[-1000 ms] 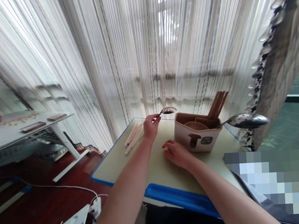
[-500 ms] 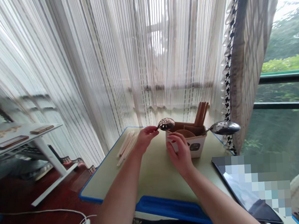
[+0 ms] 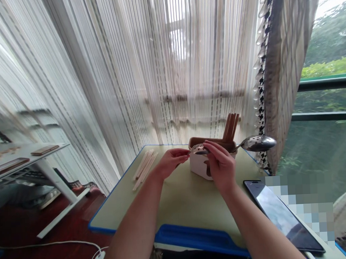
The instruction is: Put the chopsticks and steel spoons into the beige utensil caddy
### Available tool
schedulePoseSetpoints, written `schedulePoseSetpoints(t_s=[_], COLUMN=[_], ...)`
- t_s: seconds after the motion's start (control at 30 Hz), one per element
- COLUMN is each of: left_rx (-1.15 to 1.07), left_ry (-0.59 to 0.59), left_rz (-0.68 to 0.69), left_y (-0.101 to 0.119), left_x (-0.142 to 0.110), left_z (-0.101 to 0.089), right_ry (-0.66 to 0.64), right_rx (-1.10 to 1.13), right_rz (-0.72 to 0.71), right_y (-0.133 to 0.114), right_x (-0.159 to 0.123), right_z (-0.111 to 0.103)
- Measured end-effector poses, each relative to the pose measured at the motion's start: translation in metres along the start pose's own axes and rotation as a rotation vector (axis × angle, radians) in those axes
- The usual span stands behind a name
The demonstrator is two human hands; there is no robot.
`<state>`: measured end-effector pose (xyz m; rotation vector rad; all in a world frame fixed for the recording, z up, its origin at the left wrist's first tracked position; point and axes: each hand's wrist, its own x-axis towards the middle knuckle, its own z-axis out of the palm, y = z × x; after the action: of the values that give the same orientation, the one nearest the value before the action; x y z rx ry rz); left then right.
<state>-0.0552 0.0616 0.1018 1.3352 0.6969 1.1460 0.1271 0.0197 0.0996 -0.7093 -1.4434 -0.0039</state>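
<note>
Holding spoon (image 3: 199, 149), left hand (image 3: 171, 163), right hand (image 3: 223, 166) alongside, between table edges (image 3: 101, 228)

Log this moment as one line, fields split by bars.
left hand: holding slotted spoon | right hand: at spoon's bowl | container: upright behind hands | light sticks: left on table

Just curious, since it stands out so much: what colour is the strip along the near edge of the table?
Blue; the strip shows in the head view.
</note>
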Motion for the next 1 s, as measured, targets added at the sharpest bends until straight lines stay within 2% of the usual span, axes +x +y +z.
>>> schedulePoseSetpoints(t_s=[0.17, 0.3, 0.37, 0.47, 0.57, 0.73, 0.83, 1.0], left_rx=[0.039, 0.128, 0.228, 0.407, 0.436, 0.346, 0.367, 0.479], left_ry=[0.029, 0.000, -0.012, -0.035, -0.096, -0.244, -0.294, -0.307], left_rz=[0.098, 0.201, 0.268, 0.365, 0.390, 0.309, 0.263, 0.265], left_y=[-0.005, -0.003, 0.003, 0.017, 0.035, 0.056, 0.064, 0.075], left_x=[0.001, 0.002, 0.002, 0.003, 0.009, 0.030, 0.045, 0.066], left_z=[0.014, 0.024, 0.025, 0.026, 0.034, 0.069, 0.095, 0.133], right_ry=[0.037, 0.010, 0.007, 0.059, 0.120, 0.105, 0.095, 0.169], right_rx=[-0.026, -0.071, -0.078, -0.091, -0.096, -0.087, -0.133, -0.121], right_rz=[-0.053, -0.219, -0.284, -0.308, -0.295, -0.172, -0.117, -0.039], right_y=[-0.001, -0.007, -0.013, -0.026, -0.042, -0.060, -0.053, -0.040], right_x=[0.007, 0.013, 0.017, 0.026, 0.041, 0.072, 0.089, 0.108], right_z=[-0.010, -0.023, -0.029, -0.042, -0.059, -0.095, -0.118, -0.153])
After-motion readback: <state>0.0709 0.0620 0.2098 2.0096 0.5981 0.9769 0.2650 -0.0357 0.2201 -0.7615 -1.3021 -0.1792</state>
